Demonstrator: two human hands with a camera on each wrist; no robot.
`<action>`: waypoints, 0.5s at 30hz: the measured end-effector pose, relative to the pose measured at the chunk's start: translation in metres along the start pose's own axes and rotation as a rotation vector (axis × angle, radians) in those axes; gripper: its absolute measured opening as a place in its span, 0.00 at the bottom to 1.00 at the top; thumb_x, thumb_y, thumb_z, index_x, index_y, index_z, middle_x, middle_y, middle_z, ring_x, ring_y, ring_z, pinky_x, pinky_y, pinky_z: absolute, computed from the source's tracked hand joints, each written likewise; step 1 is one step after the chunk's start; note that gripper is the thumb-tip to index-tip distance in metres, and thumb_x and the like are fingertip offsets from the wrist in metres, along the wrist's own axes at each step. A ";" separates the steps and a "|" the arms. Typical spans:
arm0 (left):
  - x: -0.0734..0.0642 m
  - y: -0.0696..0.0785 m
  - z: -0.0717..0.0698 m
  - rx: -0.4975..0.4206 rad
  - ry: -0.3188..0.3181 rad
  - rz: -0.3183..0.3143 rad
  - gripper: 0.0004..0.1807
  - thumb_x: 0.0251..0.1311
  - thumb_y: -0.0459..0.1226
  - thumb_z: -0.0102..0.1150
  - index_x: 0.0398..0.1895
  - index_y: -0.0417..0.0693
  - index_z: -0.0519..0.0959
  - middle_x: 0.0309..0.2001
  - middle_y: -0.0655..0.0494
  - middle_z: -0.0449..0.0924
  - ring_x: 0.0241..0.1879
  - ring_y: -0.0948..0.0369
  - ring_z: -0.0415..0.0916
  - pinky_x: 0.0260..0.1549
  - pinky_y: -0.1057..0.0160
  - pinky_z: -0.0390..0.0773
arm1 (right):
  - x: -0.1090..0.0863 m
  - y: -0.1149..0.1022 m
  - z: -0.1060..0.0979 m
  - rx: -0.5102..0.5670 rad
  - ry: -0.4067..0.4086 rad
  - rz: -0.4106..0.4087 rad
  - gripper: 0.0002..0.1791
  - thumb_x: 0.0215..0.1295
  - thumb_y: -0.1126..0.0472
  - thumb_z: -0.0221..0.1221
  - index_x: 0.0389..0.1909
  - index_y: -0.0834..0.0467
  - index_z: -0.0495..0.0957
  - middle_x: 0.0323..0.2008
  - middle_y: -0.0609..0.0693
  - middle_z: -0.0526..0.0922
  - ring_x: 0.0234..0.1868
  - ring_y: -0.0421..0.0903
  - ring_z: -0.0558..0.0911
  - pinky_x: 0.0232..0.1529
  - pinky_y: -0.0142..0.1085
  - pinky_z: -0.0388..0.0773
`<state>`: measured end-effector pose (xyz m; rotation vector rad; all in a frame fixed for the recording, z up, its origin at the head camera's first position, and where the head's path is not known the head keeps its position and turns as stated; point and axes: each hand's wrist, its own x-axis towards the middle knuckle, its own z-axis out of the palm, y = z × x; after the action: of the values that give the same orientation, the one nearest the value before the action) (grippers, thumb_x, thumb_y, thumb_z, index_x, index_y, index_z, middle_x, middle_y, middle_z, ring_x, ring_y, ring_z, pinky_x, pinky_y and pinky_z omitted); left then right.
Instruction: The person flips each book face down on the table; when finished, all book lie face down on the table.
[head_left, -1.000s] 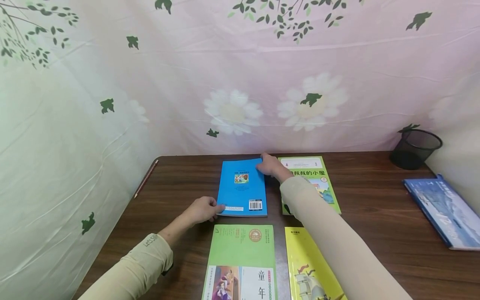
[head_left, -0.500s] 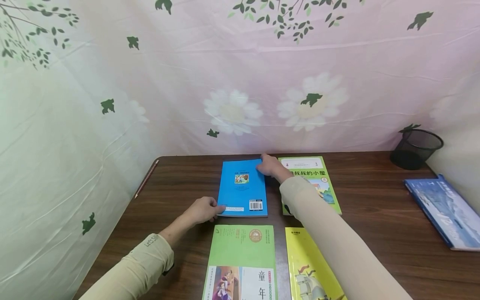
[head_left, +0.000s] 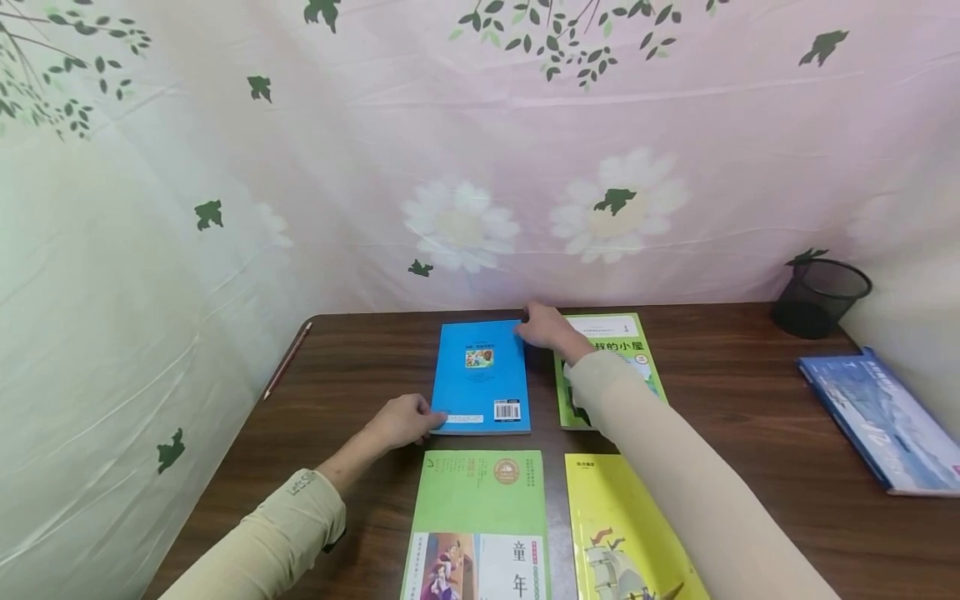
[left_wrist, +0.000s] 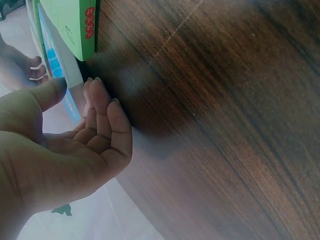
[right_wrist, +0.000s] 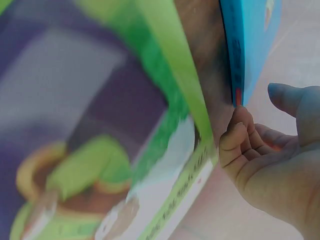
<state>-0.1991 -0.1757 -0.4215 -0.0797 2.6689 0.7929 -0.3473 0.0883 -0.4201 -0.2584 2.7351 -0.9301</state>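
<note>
Blue spine [right_wrist: 236,55], seemingly: right-wrist view only

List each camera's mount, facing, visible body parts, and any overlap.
Head: worn on the head, facing forward and down at the rectangular blue paperback on the dark-brown wooden table; left hand, right hand, pale sleeves show.
Left wrist: worn there, facing the left hand at the blue paperback's edge; right hand beyond.
Right wrist: worn there, facing the right hand at the blue paperback's corner, beside a green-edged illustrated book; no left hand.
Shared: head and left wrist show both hands.
</note>
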 end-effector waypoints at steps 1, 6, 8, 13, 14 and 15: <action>0.000 0.000 0.000 -0.002 0.003 0.000 0.16 0.67 0.48 0.61 0.36 0.44 0.76 0.29 0.53 0.80 0.27 0.59 0.76 0.27 0.64 0.71 | -0.002 0.002 -0.004 0.000 0.006 -0.005 0.30 0.73 0.53 0.52 0.70 0.64 0.62 0.65 0.64 0.72 0.60 0.60 0.74 0.64 0.55 0.72; 0.001 -0.001 0.001 -0.014 0.009 0.007 0.15 0.67 0.47 0.62 0.37 0.45 0.73 0.29 0.52 0.79 0.26 0.59 0.76 0.27 0.64 0.71 | -0.011 0.018 -0.025 -0.032 0.019 -0.013 0.31 0.74 0.53 0.51 0.71 0.66 0.61 0.69 0.66 0.68 0.67 0.62 0.71 0.67 0.57 0.69; 0.001 -0.001 0.000 -0.005 0.007 0.011 0.15 0.67 0.47 0.62 0.36 0.45 0.73 0.29 0.52 0.79 0.26 0.59 0.76 0.26 0.64 0.71 | -0.014 0.026 -0.033 -0.056 0.024 -0.015 0.32 0.75 0.52 0.50 0.72 0.67 0.60 0.70 0.67 0.66 0.69 0.64 0.69 0.68 0.57 0.68; 0.002 0.004 -0.002 0.052 0.023 0.011 0.16 0.66 0.47 0.63 0.38 0.44 0.72 0.28 0.51 0.77 0.26 0.57 0.73 0.25 0.63 0.69 | -0.022 0.047 -0.051 -0.117 0.033 -0.023 0.32 0.75 0.52 0.48 0.71 0.69 0.60 0.68 0.69 0.67 0.68 0.67 0.69 0.67 0.59 0.68; 0.002 0.005 -0.002 0.071 0.038 0.013 0.16 0.66 0.47 0.63 0.39 0.44 0.73 0.28 0.51 0.77 0.26 0.57 0.73 0.25 0.63 0.69 | -0.024 0.052 -0.054 -0.126 0.034 -0.021 0.32 0.75 0.52 0.48 0.70 0.69 0.61 0.68 0.70 0.67 0.68 0.67 0.69 0.67 0.60 0.67; 0.002 0.008 -0.002 0.084 0.056 0.018 0.16 0.66 0.46 0.62 0.42 0.44 0.73 0.29 0.51 0.77 0.27 0.57 0.73 0.25 0.63 0.69 | -0.026 0.056 -0.057 -0.136 0.039 -0.022 0.31 0.75 0.52 0.48 0.70 0.70 0.62 0.67 0.70 0.68 0.67 0.68 0.69 0.66 0.60 0.67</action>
<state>-0.2030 -0.1702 -0.4168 -0.0580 2.7552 0.6923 -0.3436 0.1713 -0.4064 -0.2980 2.8411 -0.7628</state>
